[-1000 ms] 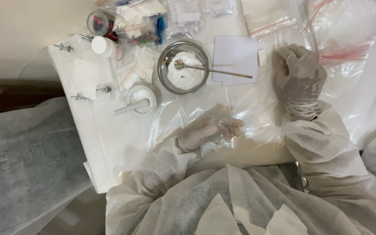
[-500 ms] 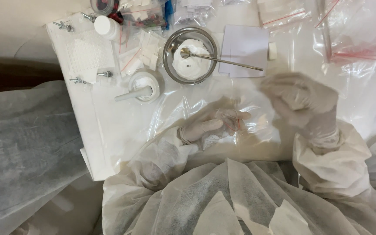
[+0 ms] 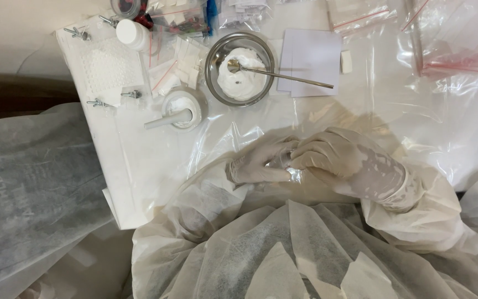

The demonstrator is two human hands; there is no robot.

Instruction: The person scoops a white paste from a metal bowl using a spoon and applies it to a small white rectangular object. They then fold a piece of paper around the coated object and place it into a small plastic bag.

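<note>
Both gloved hands meet over the clear plastic sheet (image 3: pixel 327 127). The right hand (image 3: pixel 349 161) and left hand (image 3: pixel 261 161) are curled together, pinching a small clear packet (image 3: pixel 290 166); its contents cannot be told. It seems not yet dealt with. Beyond the hands, a steel bowl (image 3: pixel 214 62) holds white powder and a metal spatula (image 3: pixel 283 75). Beyond the left hand, a small mortar (image 3: pixel 188 105) holds a white pestle (image 3: pixel 164 119).

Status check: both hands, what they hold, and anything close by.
Left hand and right hand together, fingers pinching a small clear item. Steel bowl with spatula beyond, apart.
</note>
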